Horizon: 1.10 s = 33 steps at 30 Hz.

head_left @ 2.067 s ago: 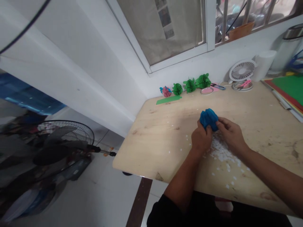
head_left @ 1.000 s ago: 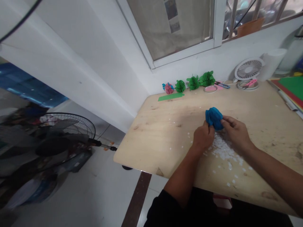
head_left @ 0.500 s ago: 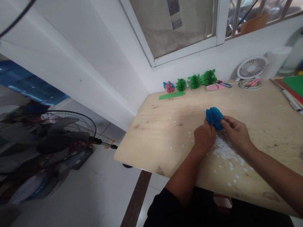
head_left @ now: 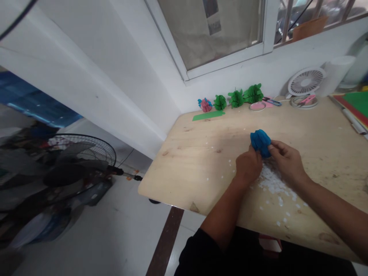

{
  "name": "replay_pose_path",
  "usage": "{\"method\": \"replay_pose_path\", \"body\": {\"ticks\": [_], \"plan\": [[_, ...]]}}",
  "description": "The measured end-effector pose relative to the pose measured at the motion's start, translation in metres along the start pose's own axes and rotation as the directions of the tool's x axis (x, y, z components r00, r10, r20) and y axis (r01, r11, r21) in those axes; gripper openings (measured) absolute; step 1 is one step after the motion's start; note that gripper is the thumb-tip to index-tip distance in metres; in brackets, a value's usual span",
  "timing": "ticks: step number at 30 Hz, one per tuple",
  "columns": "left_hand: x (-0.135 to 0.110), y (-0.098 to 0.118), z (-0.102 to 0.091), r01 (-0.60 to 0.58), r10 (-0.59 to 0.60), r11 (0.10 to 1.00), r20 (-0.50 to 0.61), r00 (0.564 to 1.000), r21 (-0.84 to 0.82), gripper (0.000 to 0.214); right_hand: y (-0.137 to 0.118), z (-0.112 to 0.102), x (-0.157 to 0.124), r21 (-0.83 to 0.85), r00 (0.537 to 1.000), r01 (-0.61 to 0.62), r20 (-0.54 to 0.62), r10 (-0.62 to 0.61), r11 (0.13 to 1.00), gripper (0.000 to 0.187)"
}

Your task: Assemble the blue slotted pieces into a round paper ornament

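Observation:
A rounded blue paper ball of folded layers (head_left: 260,142) is held above the wooden table (head_left: 184,161). My left hand (head_left: 249,165) grips its lower left side, fingers curled. On the right edge, my right hand (head_left: 287,157) pinches the paper between thumb and fingers. Below and between my hands lies a heap of small white paper bits (head_left: 273,182), some scattered toward the table's front edge.
Along the wall stand a pink and blue paper figure (head_left: 205,104) and several green ones (head_left: 237,99), with a green paper strip (head_left: 208,115) before them. Snips (head_left: 272,101), a tape roll (head_left: 257,106), a small white fan (head_left: 306,82) and coloured sheets (head_left: 356,103) lie farther right.
Almost nothing differs. Both hands keep their hold on the blue paper ball in the same place, and the view has shifted very slightly.

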<state>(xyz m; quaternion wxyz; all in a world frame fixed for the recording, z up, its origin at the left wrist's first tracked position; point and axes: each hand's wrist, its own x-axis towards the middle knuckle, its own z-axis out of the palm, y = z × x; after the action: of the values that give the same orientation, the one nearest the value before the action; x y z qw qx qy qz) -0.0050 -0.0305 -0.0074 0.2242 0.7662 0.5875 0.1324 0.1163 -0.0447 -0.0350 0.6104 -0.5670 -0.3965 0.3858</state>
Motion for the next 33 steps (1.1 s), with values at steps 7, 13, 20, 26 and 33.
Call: {"method": "replay_pose_path", "body": {"ticks": [7,13,20,26,33], "plan": [[-0.001,-0.005,-0.006,-0.055,0.064,0.991,0.079,0.995,-0.118,0.048,0.002,-0.002,0.001,-0.081,0.998,0.066,0.007,-0.066,0.995,0.032],[-0.002,-0.005,-0.005,-0.038,0.051,0.988,0.081,0.995,-0.151,0.057,0.001,-0.002,0.0,-0.099,0.997,0.081,0.025,-0.079,0.992,0.032],[0.001,-0.008,-0.004,-0.035,0.053,0.979,0.084,0.995,-0.202,0.053,-0.005,0.0,-0.003,-0.128,0.997,0.083,0.001,-0.083,0.988,0.031],[0.001,-0.008,-0.006,-0.026,0.051,0.973,0.104,0.993,-0.227,0.048,-0.002,0.0,-0.002,-0.08,0.999,0.035,-0.008,-0.036,0.996,0.03],[0.002,-0.014,-0.007,-0.069,0.103,0.968,0.13,0.986,-0.241,0.046,0.003,-0.002,0.0,-0.024,1.0,0.001,0.019,-0.001,1.0,0.033]]}}
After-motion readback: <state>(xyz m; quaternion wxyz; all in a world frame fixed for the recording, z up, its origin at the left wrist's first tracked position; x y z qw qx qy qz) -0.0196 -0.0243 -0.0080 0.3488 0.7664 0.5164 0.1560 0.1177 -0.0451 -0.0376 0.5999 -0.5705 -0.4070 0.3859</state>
